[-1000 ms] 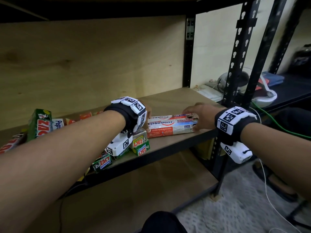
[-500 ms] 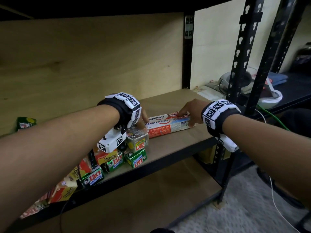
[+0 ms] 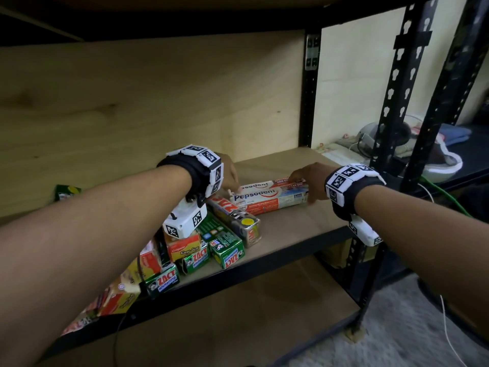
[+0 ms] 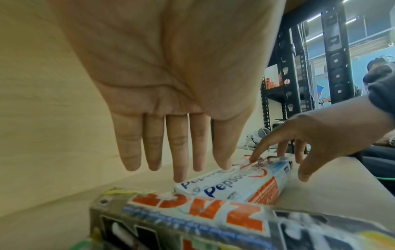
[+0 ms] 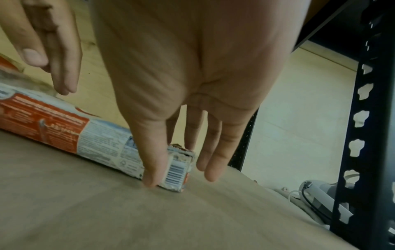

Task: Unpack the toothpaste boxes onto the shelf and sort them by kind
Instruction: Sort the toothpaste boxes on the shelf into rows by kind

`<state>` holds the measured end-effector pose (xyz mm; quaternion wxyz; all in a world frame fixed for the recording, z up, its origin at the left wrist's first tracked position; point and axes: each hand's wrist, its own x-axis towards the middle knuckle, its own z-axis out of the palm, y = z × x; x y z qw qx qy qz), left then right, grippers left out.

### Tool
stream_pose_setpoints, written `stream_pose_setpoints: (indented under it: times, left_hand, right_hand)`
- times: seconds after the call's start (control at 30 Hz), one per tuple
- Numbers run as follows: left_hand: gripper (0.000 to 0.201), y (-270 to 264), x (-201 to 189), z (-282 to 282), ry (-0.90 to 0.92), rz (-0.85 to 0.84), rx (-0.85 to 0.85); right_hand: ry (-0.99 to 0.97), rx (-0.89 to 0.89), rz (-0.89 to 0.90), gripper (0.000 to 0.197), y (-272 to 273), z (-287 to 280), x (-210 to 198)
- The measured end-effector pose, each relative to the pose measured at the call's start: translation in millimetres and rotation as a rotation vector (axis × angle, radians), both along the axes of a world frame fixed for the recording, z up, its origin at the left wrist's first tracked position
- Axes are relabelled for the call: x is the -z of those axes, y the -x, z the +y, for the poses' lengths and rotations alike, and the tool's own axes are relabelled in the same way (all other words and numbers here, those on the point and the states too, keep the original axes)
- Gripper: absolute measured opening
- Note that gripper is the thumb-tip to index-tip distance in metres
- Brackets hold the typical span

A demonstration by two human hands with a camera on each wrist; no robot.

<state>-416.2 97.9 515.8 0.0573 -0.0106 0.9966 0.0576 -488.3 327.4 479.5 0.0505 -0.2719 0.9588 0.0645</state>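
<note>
Two white-and-red Pepsodent boxes (image 3: 267, 198) (image 4: 241, 184) (image 5: 64, 135) lie side by side on the wooden shelf (image 3: 304, 226). My left hand (image 3: 232, 185) (image 4: 177, 160) hangs over their left end, fingers straight, tips touching the boxes. At the right end, my right hand (image 3: 304, 186) (image 5: 179, 179) (image 4: 299, 160) has its thumb against the front face and a fingertip on top. Its other fingers hang straight past the end. A silver Zact box (image 3: 235, 215) (image 4: 203, 213) lies just left of the pair, under my left wrist.
Green Zact boxes (image 3: 225, 245) and an orange Colgate box (image 3: 185, 249) are piled along the shelf's front edge to the left. Black uprights (image 3: 391, 102) stand on the right, with cables and a white device (image 3: 436, 168) beyond them. A wooden back panel (image 3: 158, 102) closes the rear.
Both hands have stayed at the two ends of the Pepsodent pair. My right hand went from lying over the end to touching it with fingertips. The head view has shifted slightly.
</note>
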Motion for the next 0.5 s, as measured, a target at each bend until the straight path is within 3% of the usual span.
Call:
stream_pose_setpoints:
  times: [0.13,0.37,0.5]
  left_hand:
    - [0.026,-28,-18,-11,-0.023,-0.019,-0.017]
    - [0.023,-91,-46,-36,-0.057,0.024,-0.063]
    - [0.027,-132,-59,-50,0.012,0.038,-0.098]
  right_hand:
    - [-0.012,0.023,0.044,0.074,-22,-5,-8]
    - [0.098,-0.032,0.069,0.050,-70,-34,-38]
    - [0.160,-0.083,0.033,0.042,-100,-65,-55]
